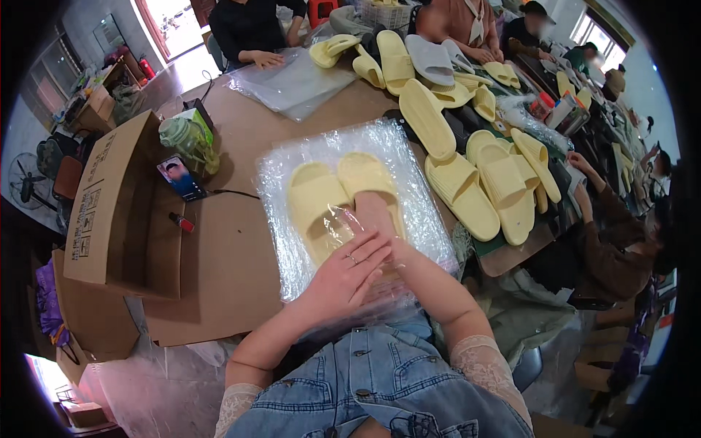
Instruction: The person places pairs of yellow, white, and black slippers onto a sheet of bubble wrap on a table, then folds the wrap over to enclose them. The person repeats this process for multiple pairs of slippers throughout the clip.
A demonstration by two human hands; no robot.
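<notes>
A pair of pale yellow slippers [312, 191] lies in front of me on a stack of clear plastic bags [277, 241], with shiny film over part of the pair. My right hand [374, 215] reaches into the right slipper [365, 169]; its fingertips are hidden at the strap and its thumb lies along the inner edges of the pair. Across my right wrist rests my left hand [350, 264], its fingers stretched out, a ring on one of them. It holds nothing that I can see.
An open cardboard box [120, 212] stands at left, near a phone [180, 177], a green-lidded jug [179, 135] and a small red bottle [181, 222]. More yellow slippers [467, 193] are heaped at right. Loose clear bags [292, 84] lie ahead. Several people sit around the tables.
</notes>
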